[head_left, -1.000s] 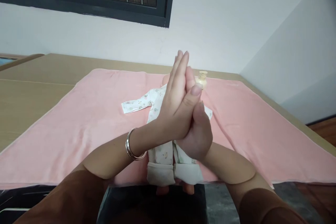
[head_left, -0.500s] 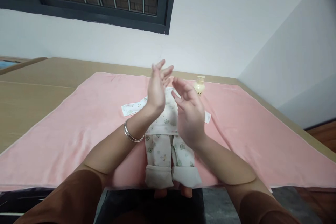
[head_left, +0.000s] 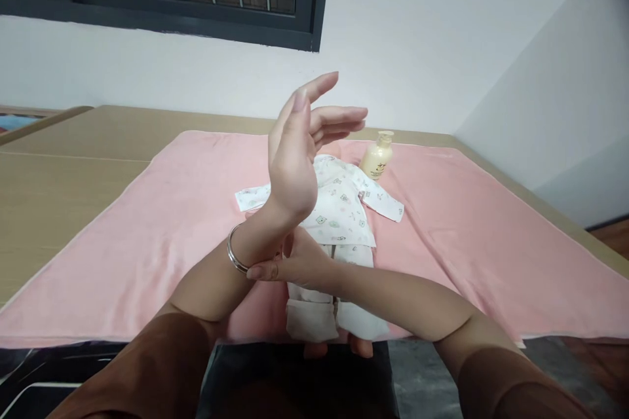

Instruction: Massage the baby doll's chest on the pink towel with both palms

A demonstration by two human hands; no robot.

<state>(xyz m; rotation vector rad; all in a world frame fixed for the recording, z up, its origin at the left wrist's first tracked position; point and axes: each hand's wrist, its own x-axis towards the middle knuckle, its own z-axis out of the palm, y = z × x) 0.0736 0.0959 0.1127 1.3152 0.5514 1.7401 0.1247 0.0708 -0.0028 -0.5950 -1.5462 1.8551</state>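
Note:
My left hand (head_left: 295,160) is raised over the table, empty, with its fingers stretched out to the right. A silver bangle (head_left: 235,249) circles the left wrist. My right hand (head_left: 299,262) is wrapped round that wrist beside the bangle, its thumb on the near side and its other fingers hidden behind the wrist. Below both hands lies a white patterned baby top (head_left: 339,203) with long sleeves, above white trousers (head_left: 312,321) with turned-up cuffs. Small doll-like feet (head_left: 361,346) poke out of the trouser legs.
A pink cloth (head_left: 162,229) covers much of the wooden table (head_left: 63,190). Behind the top's right sleeve stands a cream-coloured pump bottle (head_left: 377,156). A white wall (head_left: 393,33) with a dark-framed barred window (head_left: 196,13) rises behind the table.
My right hand has moved down and left from beside my left hand and closed round the left wrist. My left hand has come up slightly, and the view has shifted a little.

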